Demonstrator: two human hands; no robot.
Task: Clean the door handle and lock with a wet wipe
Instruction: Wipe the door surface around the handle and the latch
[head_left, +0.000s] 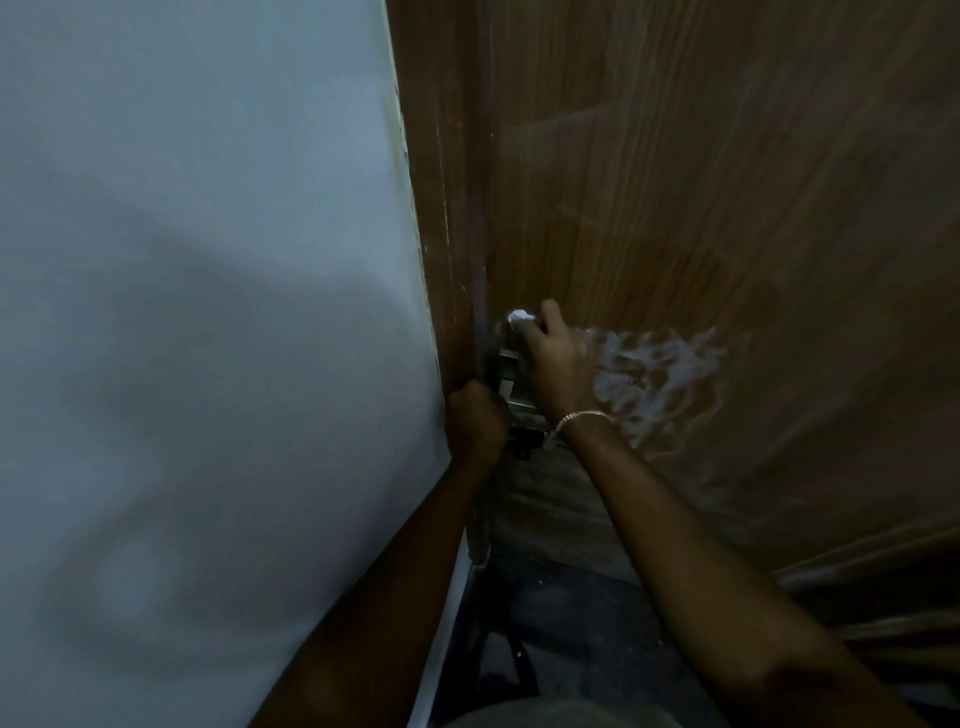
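A white wet wipe (521, 318) is bunched in my right hand (553, 358), which presses it against the top of the metal lock plate (506, 374) on the brown wooden door (727, 182). My left hand (475, 421) is a closed fist at the door's edge, just left of the lock; whether it grips the edge or part of the handle is hidden. A dark piece of the handle or latch (527, 441) shows below my right wrist, which wears a thin bracelet.
A pale grey-blue wall (208, 312) fills the left side, meeting the brown door frame (447, 234). Whitish smear marks (660, 379) spread on the door right of my right hand. Dark floor (561, 623) lies below.
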